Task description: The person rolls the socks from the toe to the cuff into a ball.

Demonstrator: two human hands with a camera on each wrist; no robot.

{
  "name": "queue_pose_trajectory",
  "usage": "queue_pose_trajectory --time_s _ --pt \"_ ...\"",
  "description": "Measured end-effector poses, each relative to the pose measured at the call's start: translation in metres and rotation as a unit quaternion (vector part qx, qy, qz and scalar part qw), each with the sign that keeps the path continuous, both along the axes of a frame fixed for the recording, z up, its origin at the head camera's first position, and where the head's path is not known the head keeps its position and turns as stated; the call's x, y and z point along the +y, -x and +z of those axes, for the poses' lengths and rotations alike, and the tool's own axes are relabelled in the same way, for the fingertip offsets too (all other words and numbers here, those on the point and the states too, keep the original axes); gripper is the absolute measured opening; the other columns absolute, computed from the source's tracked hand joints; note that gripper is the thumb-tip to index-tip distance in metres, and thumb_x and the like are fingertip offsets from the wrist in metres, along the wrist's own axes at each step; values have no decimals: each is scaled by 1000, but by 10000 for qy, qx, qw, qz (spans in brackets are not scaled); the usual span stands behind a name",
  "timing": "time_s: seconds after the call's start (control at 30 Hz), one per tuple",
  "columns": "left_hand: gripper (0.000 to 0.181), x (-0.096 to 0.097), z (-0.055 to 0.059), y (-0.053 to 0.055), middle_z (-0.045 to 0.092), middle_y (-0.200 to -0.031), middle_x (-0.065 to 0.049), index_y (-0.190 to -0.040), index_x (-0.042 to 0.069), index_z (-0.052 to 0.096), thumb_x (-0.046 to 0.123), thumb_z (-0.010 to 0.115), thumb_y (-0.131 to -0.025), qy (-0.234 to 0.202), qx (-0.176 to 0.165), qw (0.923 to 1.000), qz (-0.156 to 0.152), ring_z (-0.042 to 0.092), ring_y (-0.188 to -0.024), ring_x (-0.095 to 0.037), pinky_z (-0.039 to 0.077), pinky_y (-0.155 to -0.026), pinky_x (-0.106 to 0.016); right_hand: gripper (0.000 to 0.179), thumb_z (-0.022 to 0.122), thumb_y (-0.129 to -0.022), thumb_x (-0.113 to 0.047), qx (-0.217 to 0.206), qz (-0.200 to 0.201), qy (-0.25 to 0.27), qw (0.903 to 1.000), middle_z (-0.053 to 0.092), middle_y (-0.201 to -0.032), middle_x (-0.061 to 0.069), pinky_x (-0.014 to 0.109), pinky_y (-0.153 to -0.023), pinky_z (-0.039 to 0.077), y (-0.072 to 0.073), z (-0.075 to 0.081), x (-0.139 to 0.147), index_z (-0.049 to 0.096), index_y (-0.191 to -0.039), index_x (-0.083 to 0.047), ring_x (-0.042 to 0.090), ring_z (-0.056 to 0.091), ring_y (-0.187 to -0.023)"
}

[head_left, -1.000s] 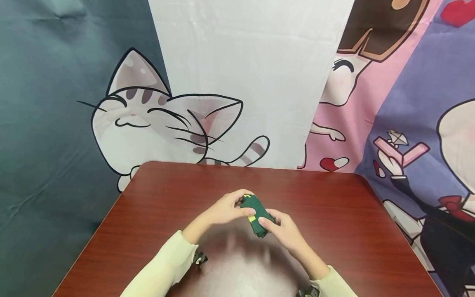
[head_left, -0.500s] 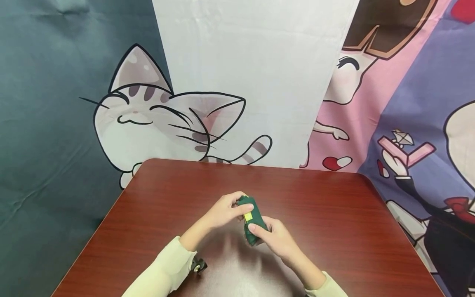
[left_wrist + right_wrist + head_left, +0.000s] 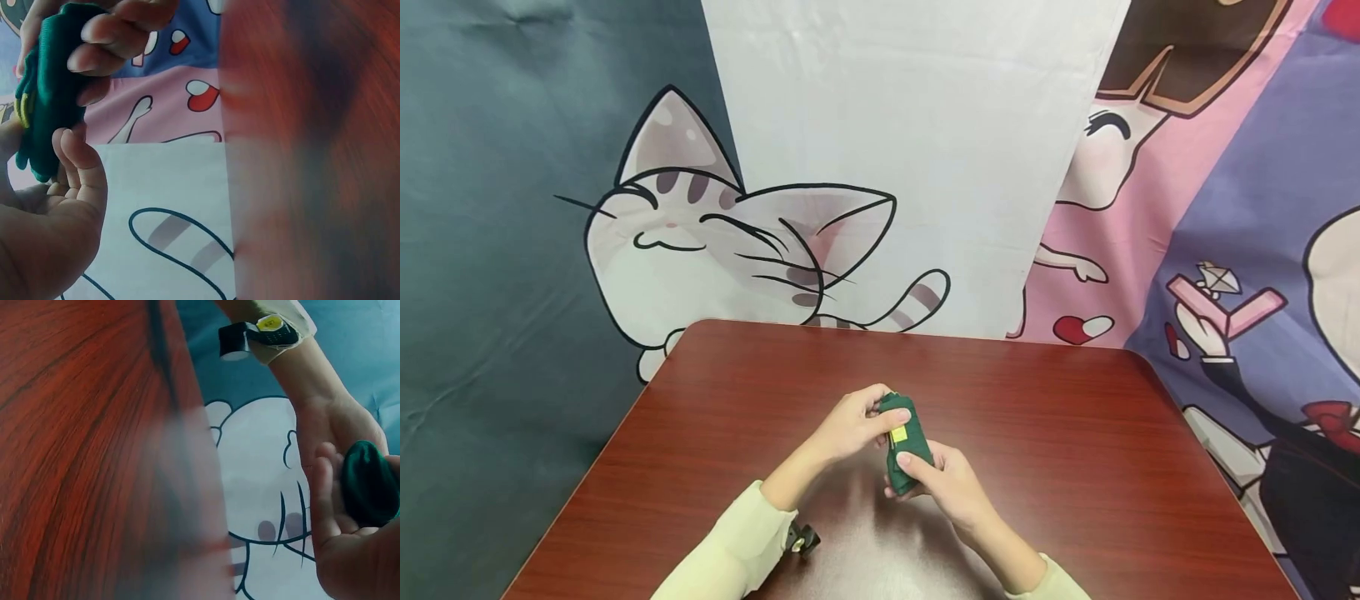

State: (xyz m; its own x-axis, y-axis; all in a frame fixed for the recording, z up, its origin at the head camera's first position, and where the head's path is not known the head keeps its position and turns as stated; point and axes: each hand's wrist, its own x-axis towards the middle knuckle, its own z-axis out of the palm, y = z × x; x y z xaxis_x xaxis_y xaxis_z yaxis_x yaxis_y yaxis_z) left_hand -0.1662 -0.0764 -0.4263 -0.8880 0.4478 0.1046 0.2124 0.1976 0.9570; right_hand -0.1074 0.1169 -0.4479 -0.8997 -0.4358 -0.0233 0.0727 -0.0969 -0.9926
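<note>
A dark green folded cloth bundle [image 3: 913, 440] with a yellow patch is held between both hands above the table. My left hand [image 3: 850, 427] grips its far end, thumb on top beside the patch. Around the nearer end, my right hand [image 3: 953, 485] has its thumb pressed on top and its fingers underneath. In the left wrist view the green bundle [image 3: 59, 81] looks soft and layered, with yellow along one edge. The right wrist view shows a rounded, smooth end of the bundle [image 3: 369, 484] between the hands; the rest is hidden.
The reddish-brown wooden table [image 3: 1060, 417] extends beneath the hands to a rounded far edge. Behind it hangs a printed backdrop [image 3: 880, 150] with a cartoon cat and figures. A small black wrist camera [image 3: 802, 540] sits at the left sleeve.
Both hands have shifted slightly left and turned the bundle more upright. The right hand has moved further round its near end, and the yellow patch shows more fully.
</note>
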Motion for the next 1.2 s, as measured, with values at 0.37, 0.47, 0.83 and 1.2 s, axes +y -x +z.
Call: queue_pose_trajectory --time_s 0.37,0.47,0.83,1.2 --pt "42 2 2 -4 62 -78 -2 -114 -1 61 37 43 -108 -602 -454 9971 -40 59 -67 -16 55 -65 -35 32 54 -105 -18 -119 -36 817 9966 76 -87 11 36 -77 61 -5 3 -1 59 -115 13 21 76 -78" --pt "41 -1 2 -6 65 -91 -7 -125 -4 57 30 45 -107 -674 -394 9966 -277 61 -76 -18 57 -70 -36 33 53 -105 -17 -78 -77 942 9955 76 -86 10 34 -75 61 -4 4 0 58 -116 14 21 76 -78" --pt "47 -2 -2 -17 69 -112 -15 -140 -2 46 18 57 -98 -444 -168 9978 -468 64 -100 -17 50 -93 -32 43 54 -104 -17 20 11 679 9977 75 -92 15 35 -76 61 -4 2 0 53 -124 20 21 75 -79" --pt "44 0 -7 -21 68 -100 -7 -131 -7 50 13 60 -93 -635 -441 9963 -387 64 -88 -12 55 -80 -28 32 61 -101 -21 213 -13 -419 9989 73 -84 12 37 -71 61 -6 1 1 63 -111 10 25 74 -74"
